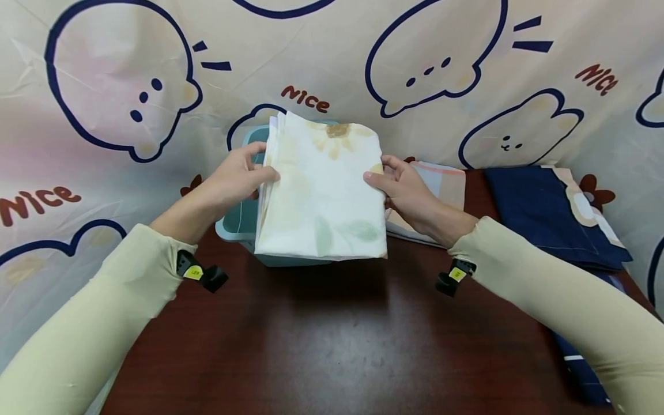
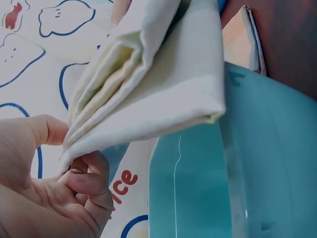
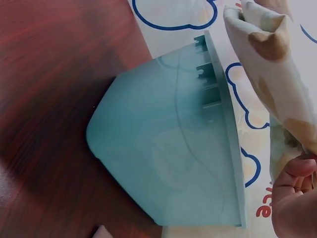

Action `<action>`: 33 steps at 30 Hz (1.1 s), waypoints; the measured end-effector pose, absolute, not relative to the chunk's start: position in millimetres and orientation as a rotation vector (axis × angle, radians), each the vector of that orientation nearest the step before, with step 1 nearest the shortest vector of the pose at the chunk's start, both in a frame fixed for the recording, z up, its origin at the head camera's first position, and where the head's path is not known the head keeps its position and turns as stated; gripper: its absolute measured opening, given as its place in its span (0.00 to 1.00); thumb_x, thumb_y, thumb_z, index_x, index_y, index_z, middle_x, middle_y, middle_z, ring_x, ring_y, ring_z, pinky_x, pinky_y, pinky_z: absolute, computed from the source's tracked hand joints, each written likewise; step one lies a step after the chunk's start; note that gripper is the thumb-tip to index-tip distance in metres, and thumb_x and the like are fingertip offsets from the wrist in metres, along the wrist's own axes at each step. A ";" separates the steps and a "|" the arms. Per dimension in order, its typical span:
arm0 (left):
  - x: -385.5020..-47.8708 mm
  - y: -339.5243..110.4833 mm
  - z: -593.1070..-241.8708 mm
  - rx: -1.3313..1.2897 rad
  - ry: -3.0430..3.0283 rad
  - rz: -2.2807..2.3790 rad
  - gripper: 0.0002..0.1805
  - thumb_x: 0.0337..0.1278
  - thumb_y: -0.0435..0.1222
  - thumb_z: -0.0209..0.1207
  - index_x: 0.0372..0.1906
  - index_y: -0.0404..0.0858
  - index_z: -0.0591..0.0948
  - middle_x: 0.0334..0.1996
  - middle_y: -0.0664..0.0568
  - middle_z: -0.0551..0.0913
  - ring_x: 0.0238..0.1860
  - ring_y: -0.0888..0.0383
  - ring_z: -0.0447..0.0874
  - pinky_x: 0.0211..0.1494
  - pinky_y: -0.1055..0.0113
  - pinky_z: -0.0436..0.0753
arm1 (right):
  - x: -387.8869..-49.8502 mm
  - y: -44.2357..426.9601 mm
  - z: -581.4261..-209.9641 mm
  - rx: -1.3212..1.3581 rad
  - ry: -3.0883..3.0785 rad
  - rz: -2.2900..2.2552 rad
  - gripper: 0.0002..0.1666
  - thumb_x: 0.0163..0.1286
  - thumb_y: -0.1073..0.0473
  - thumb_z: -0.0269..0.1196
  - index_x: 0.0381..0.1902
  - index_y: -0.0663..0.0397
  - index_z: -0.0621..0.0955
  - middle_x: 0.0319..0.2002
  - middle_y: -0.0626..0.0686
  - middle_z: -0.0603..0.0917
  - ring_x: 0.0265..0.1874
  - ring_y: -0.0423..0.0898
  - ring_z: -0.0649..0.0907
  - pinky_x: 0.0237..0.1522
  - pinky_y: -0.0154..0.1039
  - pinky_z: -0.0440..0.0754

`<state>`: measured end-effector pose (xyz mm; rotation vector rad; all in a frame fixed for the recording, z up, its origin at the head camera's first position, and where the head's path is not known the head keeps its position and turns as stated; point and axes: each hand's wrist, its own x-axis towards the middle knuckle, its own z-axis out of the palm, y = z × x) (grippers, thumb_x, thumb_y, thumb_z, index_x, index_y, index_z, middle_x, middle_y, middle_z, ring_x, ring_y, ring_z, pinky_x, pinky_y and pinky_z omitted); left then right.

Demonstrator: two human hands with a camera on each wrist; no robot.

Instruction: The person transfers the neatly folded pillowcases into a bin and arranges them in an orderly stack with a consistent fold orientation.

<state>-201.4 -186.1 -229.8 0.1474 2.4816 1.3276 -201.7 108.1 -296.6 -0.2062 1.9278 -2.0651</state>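
Both hands hold up a thick folded cloth [image 1: 321,190], white with a pale yellow flower and green leaves, above a teal plastic bin [image 1: 240,226]. My left hand [image 1: 236,173] pinches its left edge, thumb on the front face. On the opposite side, my right hand [image 1: 412,190] grips the edge with the thumb in front. In the left wrist view, the stacked folds of the cloth [image 2: 163,99] show above the bin's opening, apart from its rim. The right wrist view shows the bin's outer wall [image 3: 163,139]; much of its inside is hidden by the cloth in the head view.
A folded pastel cloth [image 1: 451,184] lies behind my right hand. Farther right is a navy folded cloth [image 1: 539,219] with a patterned edge, and more navy fabric [image 1: 586,369] lies below my right sleeve. A printed sheet [image 1: 332,52] hangs behind the dark reddish table [image 1: 332,346].
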 end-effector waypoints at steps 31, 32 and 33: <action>-229.3 -217.3 -224.5 0.092 2.640 1.203 0.33 0.73 0.41 0.50 0.79 0.42 0.57 0.63 0.36 0.79 0.41 0.65 0.84 0.44 0.66 0.82 | -227.8 66.6 -279.8 -0.141 2.001 -1.955 0.27 0.78 0.55 0.57 0.71 0.51 0.67 0.52 0.57 0.84 0.36 0.41 0.86 0.37 0.36 0.85; -230.0 -218.0 -223.9 0.092 2.641 1.202 0.34 0.73 0.41 0.49 0.79 0.42 0.57 0.63 0.36 0.79 0.41 0.65 0.84 0.43 0.67 0.83 | -228.1 65.6 -279.7 -0.135 2.003 -1.954 0.27 0.78 0.55 0.57 0.71 0.50 0.67 0.51 0.57 0.84 0.36 0.41 0.86 0.37 0.36 0.85; -230.7 -218.6 -223.3 0.092 2.643 1.200 0.34 0.73 0.41 0.49 0.79 0.41 0.56 0.63 0.35 0.78 0.41 0.65 0.84 0.42 0.68 0.83 | -228.8 64.3 -279.6 -0.127 2.008 -1.951 0.27 0.78 0.55 0.58 0.71 0.50 0.67 0.51 0.57 0.84 0.35 0.41 0.86 0.36 0.36 0.84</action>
